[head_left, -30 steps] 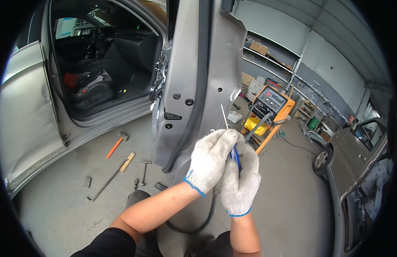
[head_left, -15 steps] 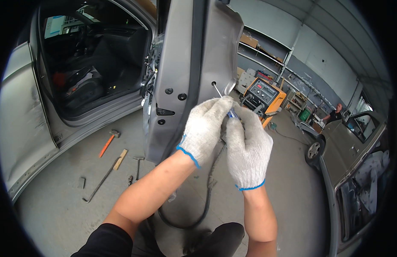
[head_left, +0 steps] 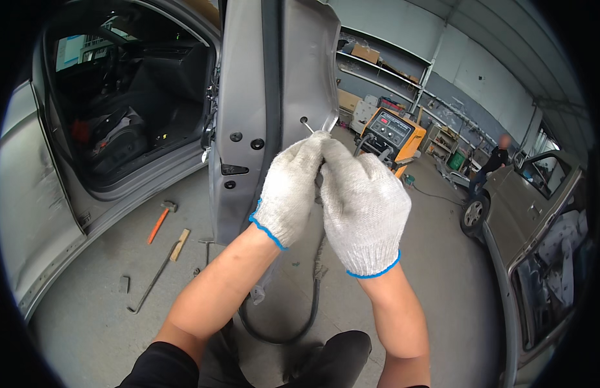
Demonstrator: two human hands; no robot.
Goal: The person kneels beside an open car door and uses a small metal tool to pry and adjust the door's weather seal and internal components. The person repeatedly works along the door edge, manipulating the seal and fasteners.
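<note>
Both hands are gloved in white knit with blue cuffs and are held together at the edge of a grey car door (head_left: 274, 97), which stands open at centre. The left hand (head_left: 291, 189) is closed, its grip pinched on a thin metal rod (head_left: 309, 127) whose far tip meets a small hole in the door's edge. The right hand (head_left: 362, 205) is pressed against the left, fingers curled; what its grip holds cannot be told. A black hose (head_left: 311, 304) hangs below the hands and loops over the floor.

Far left, the car's cabin (head_left: 119, 123) is open, with dark seats and a red item seen inside. On the floor at left lie an orange-handled hammer (head_left: 160, 222) and a long bar (head_left: 151, 281). Far right of the door stands an orange machine (head_left: 392, 132); a shelf (head_left: 371, 61) behind it carries cardboard boxes. A second car (head_left: 533, 213) is parked right.
</note>
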